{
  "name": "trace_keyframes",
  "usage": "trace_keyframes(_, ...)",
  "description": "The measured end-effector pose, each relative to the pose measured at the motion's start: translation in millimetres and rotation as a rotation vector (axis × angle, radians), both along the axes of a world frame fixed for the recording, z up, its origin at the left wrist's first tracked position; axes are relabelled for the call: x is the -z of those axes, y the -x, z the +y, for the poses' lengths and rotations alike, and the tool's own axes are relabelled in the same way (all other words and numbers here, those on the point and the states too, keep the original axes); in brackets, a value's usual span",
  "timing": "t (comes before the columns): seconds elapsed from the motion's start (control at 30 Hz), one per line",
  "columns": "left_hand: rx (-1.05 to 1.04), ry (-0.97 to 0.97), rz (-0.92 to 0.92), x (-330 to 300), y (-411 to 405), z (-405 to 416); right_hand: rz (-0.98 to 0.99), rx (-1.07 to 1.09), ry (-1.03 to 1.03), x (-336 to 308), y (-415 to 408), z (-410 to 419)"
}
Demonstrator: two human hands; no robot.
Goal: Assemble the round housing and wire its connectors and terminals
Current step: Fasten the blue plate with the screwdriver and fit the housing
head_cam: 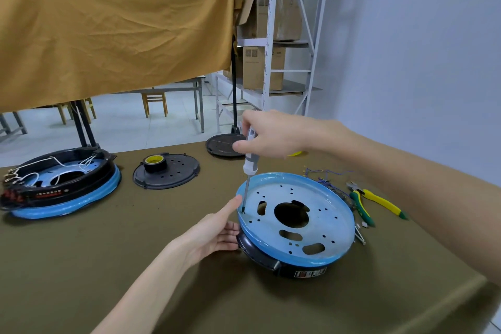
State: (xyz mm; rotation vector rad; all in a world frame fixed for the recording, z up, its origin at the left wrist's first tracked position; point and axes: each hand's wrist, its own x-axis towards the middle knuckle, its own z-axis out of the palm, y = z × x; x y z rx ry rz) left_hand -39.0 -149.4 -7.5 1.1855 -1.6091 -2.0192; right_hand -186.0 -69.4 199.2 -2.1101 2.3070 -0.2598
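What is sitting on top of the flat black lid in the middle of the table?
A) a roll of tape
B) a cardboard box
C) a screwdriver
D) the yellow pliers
A: a roll of tape, black with a yellow core, sits on the flat black lid; the pliers lie far off to the right, and the screwdriver is in the right hand.
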Motion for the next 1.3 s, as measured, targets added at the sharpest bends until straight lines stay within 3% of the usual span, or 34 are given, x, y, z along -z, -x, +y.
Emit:
trace_keyframes(0.07,-0.015,0.011,0.006,1,0,2,-0.066,-0.026,-0.055,-2,-1,1)
trace_keyframes(0.2,-0.040,0.036,-0.010,1,1,4,0.184,0.017,0.077,4,-2,-4)
trace_keyframes(0.33,-0.055,0.023,-0.012,2,2,3,-0.121,-0.035,-0.145,-11,9,-3)
trace_keyframes(0.6,-0.085,0.044,-0.055,10,7,-5,-0.154,-0.084,-0.088,-6,26,-5)
trace_keyframes(0.73,-0.082,0.042,-0.062,11,5,-7,0.039,-0.020,-0.050,4,26,-16)
trace_keyframes(0.9,-0.056,-0.001,-0.061,7,5,-7,-0.228,-0.088,-0.146,-3,31,-18)
trace_keyframes(1.07,-0.032,-0.017,-0.070,3,4,-4,0.008,-0.001,-0.041,6,28,-24)
trace_keyframes(1.17,0.012,-0.112,-0.015,0,-1,-5,-0.135,0.027,-0.160,-3,37,-21)
trace_keyframes(1.3,-0.002,-0.276,0.102,-3,-9,-6,-0.293,0.048,-0.113,2,57,-14)
